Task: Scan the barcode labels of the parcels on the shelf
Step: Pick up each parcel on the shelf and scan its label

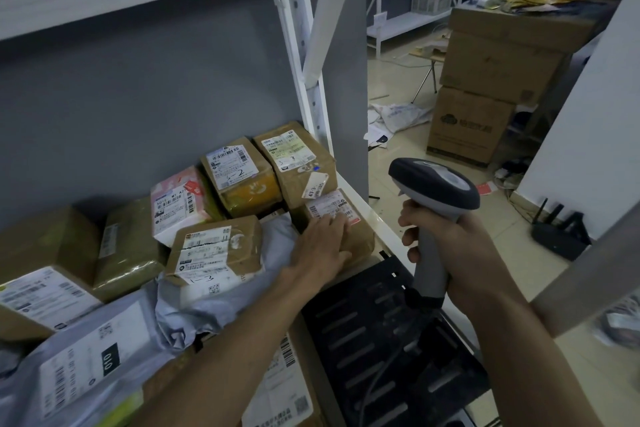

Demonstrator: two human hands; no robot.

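Left hand (322, 246) lies flat, fingers straight, on the small brown cardboard parcel (341, 225) at the shelf's right edge; right hand (446, 246) grips the grey handheld scanner (433, 191). Best slide those fingers off the white barcode label (329, 206), then aim down.

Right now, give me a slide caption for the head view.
Left hand rests on a small cardboard parcel at the shelf edge while the right hand holds a barcode scanner.

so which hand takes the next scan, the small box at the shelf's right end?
Right. The right hand grips the scanner, raised just beside that small box. The left hand lies flat on the box, partly covering its label.
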